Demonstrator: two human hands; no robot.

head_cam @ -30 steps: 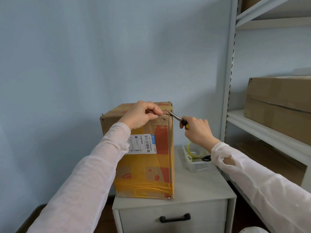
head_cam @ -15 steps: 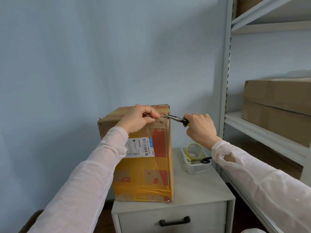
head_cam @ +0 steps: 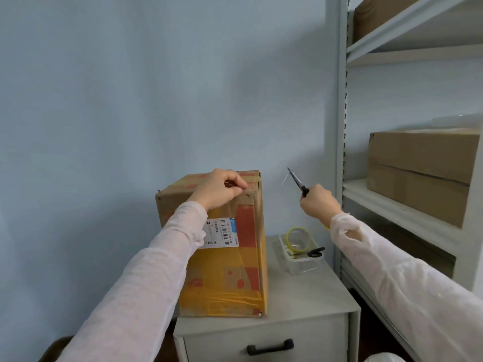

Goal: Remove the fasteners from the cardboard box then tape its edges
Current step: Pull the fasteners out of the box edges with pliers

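A tall cardboard box stands upright on the left part of the grey tabletop. It has yellow and red tape on it and a white label on the front. The left hand is at the top front edge of the box, near the right corner. Its fingers are curled and it pinches a torn bit of the edge.

The right hand is up in the air, to the right of the box and not touching it. It is curled tight round the pliers, which point up and to the left. A thin white fastener hangs from the tip; it is too blurry to see well.

A clear tub sits on the tabletop near the box. A yellow tape roll and black scissors are in it. Brown boxes lie on the shelf at the right
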